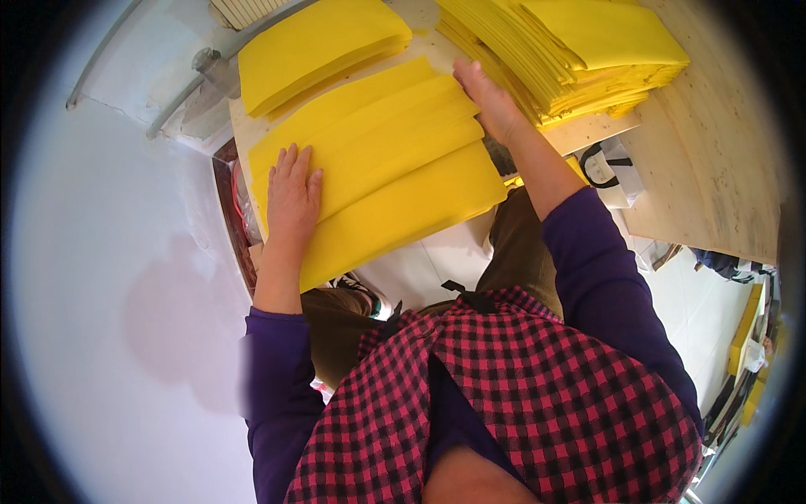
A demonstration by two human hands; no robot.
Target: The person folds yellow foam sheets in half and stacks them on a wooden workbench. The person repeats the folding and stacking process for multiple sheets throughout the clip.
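Several flat yellow sheets point(403, 189), fabric-like, lie overlapping in staggered layers on the table in front of me, their near edge hanging past it. My left hand point(293, 195) rests flat on their left part, fingers stretched out and slightly spread. Against the right-hand edge of the same sheets is my right hand point(489, 99), its fingers extended along the side and pointing away from me. Neither hand is closed round anything. The underside of my right palm is hidden.
A neat yellow stack point(323, 50) lies at the far left of the table. A taller, fanned pile of folded yellow pieces point(617, 38) sits at the far right. A wooden board point(714, 160) extends down the right side; a white wall point(109, 252) stands to the left.
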